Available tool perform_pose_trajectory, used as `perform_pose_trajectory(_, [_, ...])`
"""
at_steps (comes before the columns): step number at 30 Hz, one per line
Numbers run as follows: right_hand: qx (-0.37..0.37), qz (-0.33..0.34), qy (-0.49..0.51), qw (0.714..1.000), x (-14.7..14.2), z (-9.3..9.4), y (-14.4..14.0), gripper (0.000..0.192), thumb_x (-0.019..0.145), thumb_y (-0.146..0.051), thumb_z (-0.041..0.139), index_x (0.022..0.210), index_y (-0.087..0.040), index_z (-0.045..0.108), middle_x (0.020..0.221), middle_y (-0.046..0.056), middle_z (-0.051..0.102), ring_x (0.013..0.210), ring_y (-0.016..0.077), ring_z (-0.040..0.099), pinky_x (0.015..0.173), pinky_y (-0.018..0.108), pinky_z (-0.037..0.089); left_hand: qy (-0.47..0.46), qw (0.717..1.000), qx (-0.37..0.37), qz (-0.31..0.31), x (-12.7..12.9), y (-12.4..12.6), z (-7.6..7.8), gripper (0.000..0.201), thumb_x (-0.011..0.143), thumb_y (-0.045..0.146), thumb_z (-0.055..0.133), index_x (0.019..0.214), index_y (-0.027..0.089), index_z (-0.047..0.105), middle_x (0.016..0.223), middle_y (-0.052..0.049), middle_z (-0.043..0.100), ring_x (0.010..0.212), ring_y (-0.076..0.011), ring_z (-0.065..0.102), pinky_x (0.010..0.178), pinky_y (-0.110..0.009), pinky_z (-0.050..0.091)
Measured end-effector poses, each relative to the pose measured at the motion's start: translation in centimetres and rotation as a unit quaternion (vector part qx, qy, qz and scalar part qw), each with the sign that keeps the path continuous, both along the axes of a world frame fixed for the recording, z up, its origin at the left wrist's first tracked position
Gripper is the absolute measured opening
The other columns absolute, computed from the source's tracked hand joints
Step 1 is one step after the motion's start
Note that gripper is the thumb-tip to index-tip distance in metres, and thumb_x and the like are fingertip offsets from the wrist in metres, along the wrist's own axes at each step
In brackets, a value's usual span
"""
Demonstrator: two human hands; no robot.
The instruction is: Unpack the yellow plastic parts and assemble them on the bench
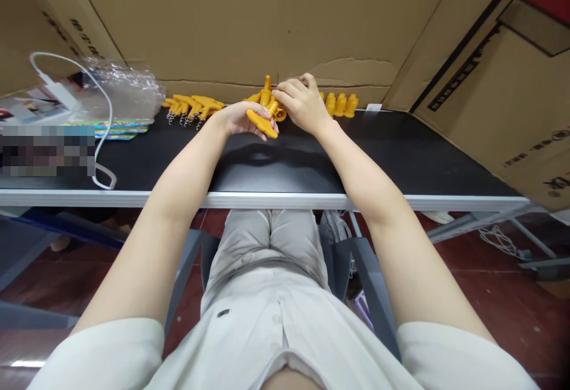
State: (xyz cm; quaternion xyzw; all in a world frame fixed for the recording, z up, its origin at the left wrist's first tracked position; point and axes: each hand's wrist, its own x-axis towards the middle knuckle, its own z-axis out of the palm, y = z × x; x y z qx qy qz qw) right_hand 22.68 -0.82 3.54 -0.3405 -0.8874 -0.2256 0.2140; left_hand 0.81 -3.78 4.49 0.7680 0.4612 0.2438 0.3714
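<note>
Left hand (238, 118) grasps a yellow plastic part (262, 124); right hand (303, 104) pinches its top, above the far side of the table (401, 152).

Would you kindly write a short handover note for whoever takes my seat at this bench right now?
Left hand: palm up, holding a yellow plastic piece.
Right hand: fingers curled over the small yellow parts on top of it; the exact grip is hidden.
Done, by the look of it: a pile of yellow pieces with metal springs lies left of the hands.
Left, by the look of it: a row of upright yellow parts stands right of the hands, by the cardboard wall.
Also on the black table: white cable, clear plastic bag.
</note>
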Motion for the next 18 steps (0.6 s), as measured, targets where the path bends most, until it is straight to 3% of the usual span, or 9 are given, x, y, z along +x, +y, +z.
perform_pose_trajectory(6, [0.013, -0.053, 0.033, 0.998, 0.3, 0.5, -0.4, 0.047, 0.115, -0.02, 0.036, 0.146, -0.021, 0.07, 0.155, 0.017, 0.068, 0.149, 0.0356, 0.059, 0.129, 0.065, 0.032, -0.079, 0.996, -0.044, -0.004, -0.3, 1.0, -0.9, 0.04, 0.079, 0.043, 0.07, 0.093, 0.01, 0.086, 0.099, -0.02, 0.082, 0.113, -0.0443, 0.08, 0.093, -0.06, 0.068])
perform_pose_trajectory(12, [0.034, -0.071, 0.08, 0.994, 0.5, 0.8, -0.2, 0.044, 0.113, -0.02, 0.038, 0.142, -0.023, 0.072, 0.155, 0.013, 0.071, 0.149, 0.033, 0.061, 0.13, 0.06, 0.035, -0.167, 0.983, -0.072, 0.02, -0.4, 1.9, -1.9, 0.028, 0.08, 0.038, 0.091, 0.094, 0.014, 0.085, 0.094, -0.012, 0.078, 0.106, -0.0365, 0.081, 0.094, -0.051, 0.068])
perform_pose_trajectory(15, [0.043, -0.069, 0.106, 0.991, 0.6, 0.8, 0.2, 0.046, 0.114, -0.021, 0.035, 0.14, -0.026, 0.072, 0.155, 0.012, 0.071, 0.148, 0.0326, 0.06, 0.131, 0.062, 0.034, -0.169, 0.982, -0.084, 0.031, -0.3, 1.7, -1.6, 0.021, 0.083, 0.032, 0.094, 0.086, 0.013, 0.084, 0.083, -0.01, 0.075, 0.089, -0.0297, 0.08, 0.084, -0.043, 0.067])
perform_pose_trajectory(18, [0.042, -0.123, 0.133, 0.983, 1.1, 1.4, 0.5, 0.044, 0.111, -0.02, 0.041, 0.143, -0.022, 0.072, 0.157, 0.014, 0.069, 0.148, 0.0351, 0.058, 0.131, 0.064, 0.033, -0.156, 0.983, -0.093, 0.036, -0.4, 1.4, -1.2, 0.015, 0.083, 0.023, 0.094, 0.082, 0.014, 0.083, 0.077, -0.008, 0.073, 0.073, -0.0231, 0.075, 0.069, -0.034, 0.063])
